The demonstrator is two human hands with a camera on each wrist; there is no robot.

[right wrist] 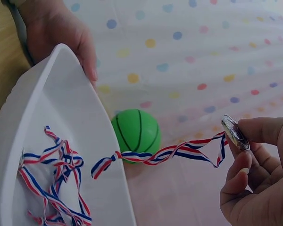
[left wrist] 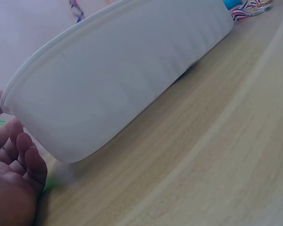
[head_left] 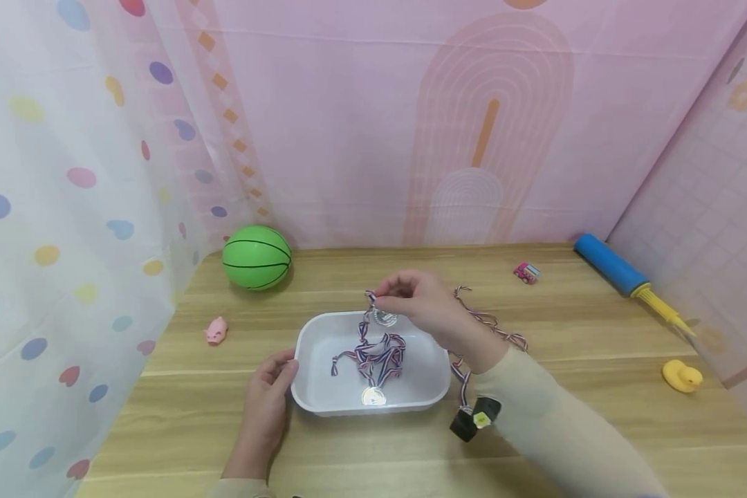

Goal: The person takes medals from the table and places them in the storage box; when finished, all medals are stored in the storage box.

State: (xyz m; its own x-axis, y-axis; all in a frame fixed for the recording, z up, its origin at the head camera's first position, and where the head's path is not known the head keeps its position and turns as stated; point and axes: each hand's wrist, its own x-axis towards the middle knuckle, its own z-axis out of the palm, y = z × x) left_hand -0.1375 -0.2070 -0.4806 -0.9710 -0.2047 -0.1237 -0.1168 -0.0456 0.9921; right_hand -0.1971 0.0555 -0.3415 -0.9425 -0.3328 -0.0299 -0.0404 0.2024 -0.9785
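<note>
A white plastic basin [head_left: 371,408] stands on the table in front of me. My left hand [head_left: 272,387] holds its left end, thumb at the rim and fingers curled at the outer wall. Above the far rim, my right hand [head_left: 420,304] pinches a silver medal [right wrist: 235,133] between thumb and fingers. A twisted red, white and blue ribbon [right wrist: 179,150] hangs from that medal over the basin. Inside the basin lies another silver medal [head_left: 373,396] with its tangled striped ribbon [head_left: 380,356]. More striped ribbons [head_left: 513,339] lie right of the basin, partly hidden by my right arm.
A green ball [head_left: 257,257] sits at the back left, with a pink toy pig [head_left: 216,330] before it. On the right are a small pink toy vehicle [head_left: 526,272], a blue and yellow pump [head_left: 616,266] and a yellow rubber duck [head_left: 682,376]. Patterned curtains [head_left: 348,124] enclose the table.
</note>
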